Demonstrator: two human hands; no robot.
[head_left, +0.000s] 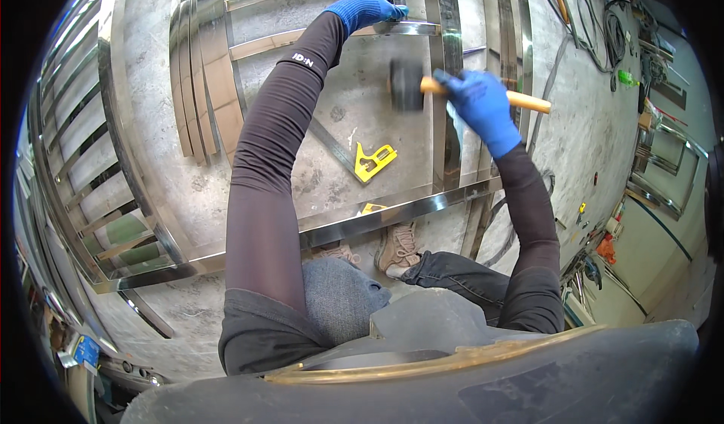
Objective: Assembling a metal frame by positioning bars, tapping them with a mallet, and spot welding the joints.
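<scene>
My left hand [367,7], in a blue glove, reaches far forward and grips a shiny steel crossbar [411,28] of a large polished metal frame [392,216] lying on the concrete floor. My right hand [479,103], also in a blue glove, is closed around the wooden handle of a black rubber mallet [406,84]. The mallet head hangs blurred just below the crossbar, beside an upright steel bar [445,122] of the frame.
A yellow combination square [373,161] lies on the concrete inside the frame. Loose steel strips [192,84] are stacked at the left, beside another barred steel frame [83,145]. Cables [603,32] and small tools litter the right side. My shoe [397,247] rests under the frame's near rail.
</scene>
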